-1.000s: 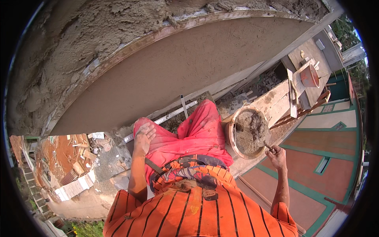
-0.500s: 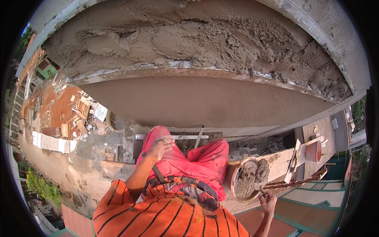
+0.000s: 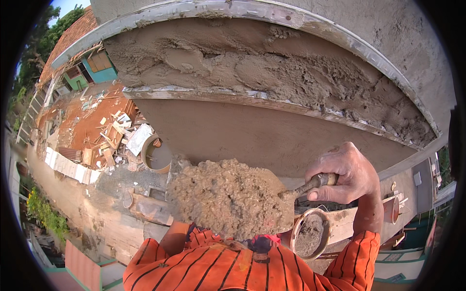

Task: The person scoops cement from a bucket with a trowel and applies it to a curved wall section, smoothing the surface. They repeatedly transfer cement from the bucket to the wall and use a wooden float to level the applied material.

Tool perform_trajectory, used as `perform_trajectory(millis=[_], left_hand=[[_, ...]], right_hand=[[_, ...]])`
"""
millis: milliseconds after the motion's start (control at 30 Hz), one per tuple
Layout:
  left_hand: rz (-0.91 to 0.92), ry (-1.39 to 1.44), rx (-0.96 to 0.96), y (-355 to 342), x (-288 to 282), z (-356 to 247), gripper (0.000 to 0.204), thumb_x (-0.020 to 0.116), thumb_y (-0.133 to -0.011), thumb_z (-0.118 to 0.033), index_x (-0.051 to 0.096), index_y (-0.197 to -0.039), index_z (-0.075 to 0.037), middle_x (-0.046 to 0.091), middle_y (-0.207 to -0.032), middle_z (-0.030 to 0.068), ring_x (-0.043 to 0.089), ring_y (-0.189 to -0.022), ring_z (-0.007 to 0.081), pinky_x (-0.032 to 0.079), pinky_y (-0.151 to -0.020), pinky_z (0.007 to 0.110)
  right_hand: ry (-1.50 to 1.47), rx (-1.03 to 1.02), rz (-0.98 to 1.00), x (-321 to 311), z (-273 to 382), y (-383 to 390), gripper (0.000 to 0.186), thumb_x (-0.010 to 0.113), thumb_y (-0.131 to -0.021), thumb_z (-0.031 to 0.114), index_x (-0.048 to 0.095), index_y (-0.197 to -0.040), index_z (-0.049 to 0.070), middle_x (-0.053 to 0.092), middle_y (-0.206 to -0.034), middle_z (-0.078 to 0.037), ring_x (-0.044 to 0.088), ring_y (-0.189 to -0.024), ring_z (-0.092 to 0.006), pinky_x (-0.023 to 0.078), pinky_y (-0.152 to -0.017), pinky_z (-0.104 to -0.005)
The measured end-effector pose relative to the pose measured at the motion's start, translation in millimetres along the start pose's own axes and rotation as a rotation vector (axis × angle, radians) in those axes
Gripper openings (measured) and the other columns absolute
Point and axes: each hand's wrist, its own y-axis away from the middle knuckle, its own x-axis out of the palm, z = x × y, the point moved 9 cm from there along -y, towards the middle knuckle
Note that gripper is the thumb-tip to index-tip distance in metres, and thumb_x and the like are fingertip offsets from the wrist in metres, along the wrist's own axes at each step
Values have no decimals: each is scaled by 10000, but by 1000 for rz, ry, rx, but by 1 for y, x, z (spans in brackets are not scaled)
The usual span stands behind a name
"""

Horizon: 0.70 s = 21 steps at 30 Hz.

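Observation:
My right hand is closed round the handle of a trowel, right of centre. A big heap of wet grey-brown mortar covers the trowel's blade, in front of the wall's smooth lower face. My left forearm shows only in part at the lower left; the mortar hides the left hand. Below the right hand stands a bucket with more mortar inside. Ahead is a band of rough, fresh mortar on the wall, between a lower straight edging strip and an upper one.
A plank runs behind the bucket, with another reddish bucket farther right. Down at the left lie a round tub, broken boards and rubble on red soil. A smooth lower wall face drops below the band.
My right hand has risen from the bucket, bringing up the trowel loaded with mortar. The left hand, open by my knee before, is now hidden. The view has shifted to the left.

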Motion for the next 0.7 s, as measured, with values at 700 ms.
perform_trajectory(millis=[700], left_hand=[[-178, 61, 47, -20, -74, -37, 359, 490, -950, -271, 533, -1238, -62, 622, -1178, 117, 617, -1027, 234, 475, -925, 390]], right_hand=[[304, 486, -390, -102, -40, 76, 480, 757, -744, 444, 607, -792, -9, 568, -638, -58, 516, -572, -143, 396, -542, -295]])
